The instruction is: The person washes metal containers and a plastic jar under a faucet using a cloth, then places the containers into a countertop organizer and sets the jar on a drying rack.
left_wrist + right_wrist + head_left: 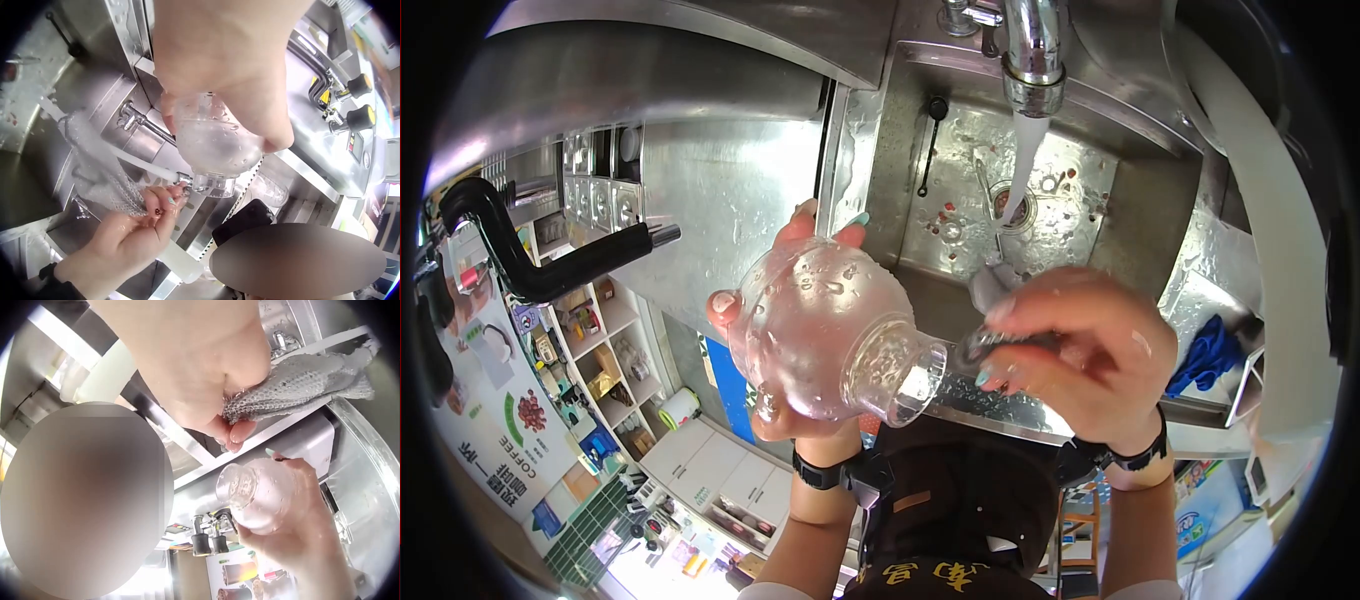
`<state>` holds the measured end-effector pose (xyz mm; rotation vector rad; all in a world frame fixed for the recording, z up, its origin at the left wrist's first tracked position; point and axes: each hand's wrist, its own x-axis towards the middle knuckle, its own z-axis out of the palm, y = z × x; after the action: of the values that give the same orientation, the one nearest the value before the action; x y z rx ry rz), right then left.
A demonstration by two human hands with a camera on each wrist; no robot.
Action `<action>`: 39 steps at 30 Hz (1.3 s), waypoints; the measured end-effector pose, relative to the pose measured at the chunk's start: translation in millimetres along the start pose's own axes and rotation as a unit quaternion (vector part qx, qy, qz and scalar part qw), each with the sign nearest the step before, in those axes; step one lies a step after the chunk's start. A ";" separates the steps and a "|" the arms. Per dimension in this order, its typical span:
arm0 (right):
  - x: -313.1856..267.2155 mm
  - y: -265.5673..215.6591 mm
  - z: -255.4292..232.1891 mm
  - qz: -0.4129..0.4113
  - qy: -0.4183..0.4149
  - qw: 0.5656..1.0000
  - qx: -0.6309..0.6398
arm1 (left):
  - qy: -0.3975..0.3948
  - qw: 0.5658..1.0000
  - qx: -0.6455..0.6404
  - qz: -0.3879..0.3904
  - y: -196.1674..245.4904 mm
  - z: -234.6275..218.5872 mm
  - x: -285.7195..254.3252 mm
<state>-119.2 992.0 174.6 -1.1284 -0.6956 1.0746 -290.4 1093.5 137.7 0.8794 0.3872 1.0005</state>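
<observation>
We see the left hand with fingers spread and curled round the body of a clear, round, short-necked bottle, its mouth towards the right hand, whose thumb and fingers pinch a grey mesh cloth trailing over the stainless-steel sink.

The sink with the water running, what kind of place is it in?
It looks like a café or drinks shop, probably its washing-up spot. There's a big metal sink, a faucet pouring water into it, and a sign that says COFFEE.
</observation>
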 end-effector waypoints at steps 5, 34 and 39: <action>2.2 -1.7 8.7 -0.133 -0.014 0.982 -0.135 | -0.001 1.000 0.031 -0.003 1.5 5.1 0.3; 3.7 3.4 12.8 -0.277 0.029 0.910 -0.306 | 0.063 0.996 0.065 0.017 -5.8 15.9 -8.1; 1.2 6.0 13.9 -0.253 0.017 0.924 -0.286 | 0.101 0.992 0.071 0.022 -11.0 16.8 -10.1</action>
<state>-132.8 998.5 173.2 -1.3477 -1.2430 0.4093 -278.5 1074.5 138.2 0.9201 0.6185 1.1159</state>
